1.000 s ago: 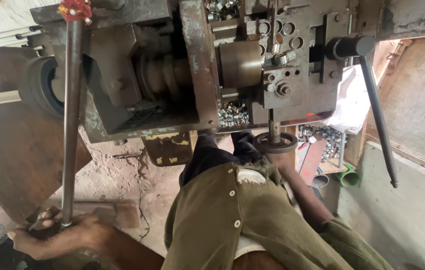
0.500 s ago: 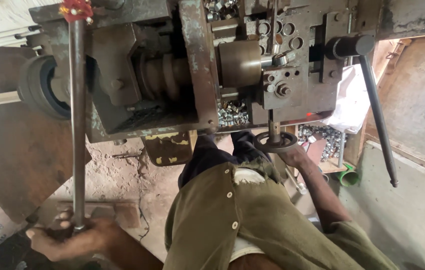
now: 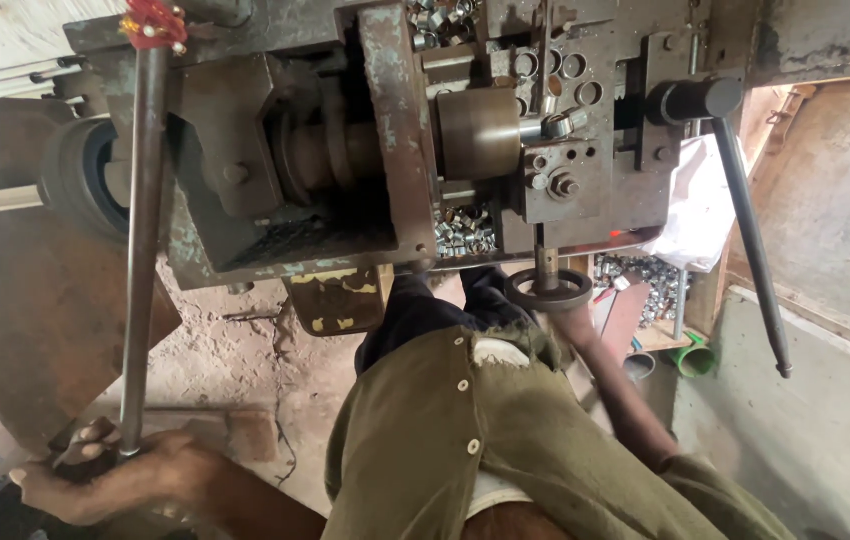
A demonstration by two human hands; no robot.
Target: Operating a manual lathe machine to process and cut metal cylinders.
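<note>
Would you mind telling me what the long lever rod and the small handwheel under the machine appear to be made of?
Long lever rod: seemingly bare steel, dull grey with a worn sheen, gripped by the left hand. Handwheel: probably cast iron or steel, dark and matte, with the right hand at its rim.

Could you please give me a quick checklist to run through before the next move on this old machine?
1. Left hand gripped around the lower end of the long steel lever: ok.
2. Right hand on the small handwheel under the machine: cannot tell, the hand is largely hidden behind the wheel.
3. Ring-shaped workpiece seated at the end of the cylinder: cannot tell from this angle.
4. Black side handle hanging free, untouched: ok.
5. Loose metal rings piled on the machine bed near the moving parts: not ok.
</note>
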